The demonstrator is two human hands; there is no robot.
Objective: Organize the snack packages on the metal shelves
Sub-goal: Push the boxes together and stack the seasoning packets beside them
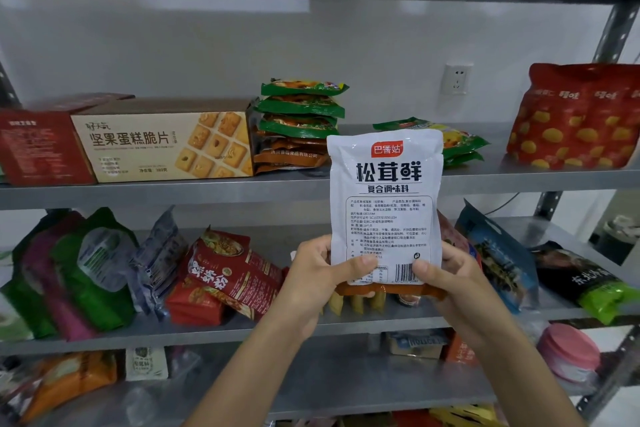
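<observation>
I hold a white seasoning pouch (386,198) with black lettering upright in front of the metal shelves (207,192). My left hand (320,274) grips its lower left corner, thumb across the front. My right hand (450,279) grips the lower right corner near the barcode. An orange-brown packet edge (391,289) shows under the pouch, between my hands. Behind the pouch, on the upper shelf, lie a stack of green and brown packets (299,121) and a few green packets (457,142).
A cookie box (166,146) and a red box (41,149) lie at upper left, a red bag (578,118) at upper right. The middle shelf holds green and purple bags (83,274), red noodle packs (225,274), a blue bag (498,253) and a black-green bag (585,281). A pink-lidded tub (568,350) sits lower right.
</observation>
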